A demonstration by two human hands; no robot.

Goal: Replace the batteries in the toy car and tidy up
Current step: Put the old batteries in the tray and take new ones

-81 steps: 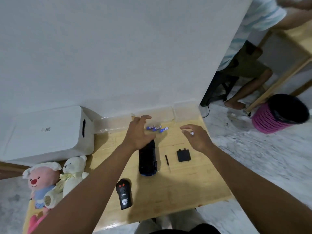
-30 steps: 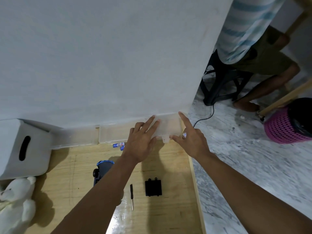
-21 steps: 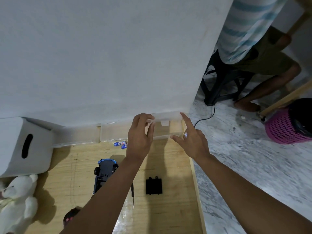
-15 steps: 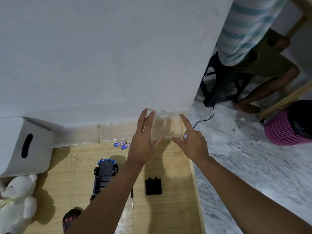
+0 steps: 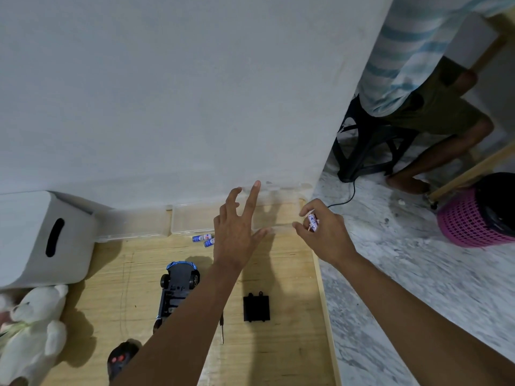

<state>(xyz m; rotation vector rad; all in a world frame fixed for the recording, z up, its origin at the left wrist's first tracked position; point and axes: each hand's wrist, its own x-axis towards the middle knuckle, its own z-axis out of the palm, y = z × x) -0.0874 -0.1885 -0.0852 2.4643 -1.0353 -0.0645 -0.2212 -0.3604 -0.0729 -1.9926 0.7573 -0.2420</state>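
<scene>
The blue toy car [image 5: 178, 288] lies upside down on the wooden table [image 5: 278, 352], its battery bay exposed. Its black battery cover [image 5: 256, 307] lies to the right, a small screwdriver [image 5: 221, 331] between them. Two blue-and-white batteries [image 5: 204, 239] lie near the wall. My left hand [image 5: 238, 232] is open, fingers spread against a clear plastic box [image 5: 278, 210] with its lid raised at the table's far right corner. My right hand [image 5: 326, 235] pinches batteries [image 5: 312, 222] just right of that box.
Two more clear boxes [image 5: 192, 221] line the wall. A white storage bin [image 5: 41, 238] and a white teddy bear [image 5: 33, 327] sit at left, a black remote [image 5: 121, 358] near the front edge. A seated person [image 5: 412, 87] and a pink basket [image 5: 479, 215] are on the right.
My view swung right. My left hand left the car, reached the clear box at the corner and lifted its lid. My right hand carried batteries up beside the box.
</scene>
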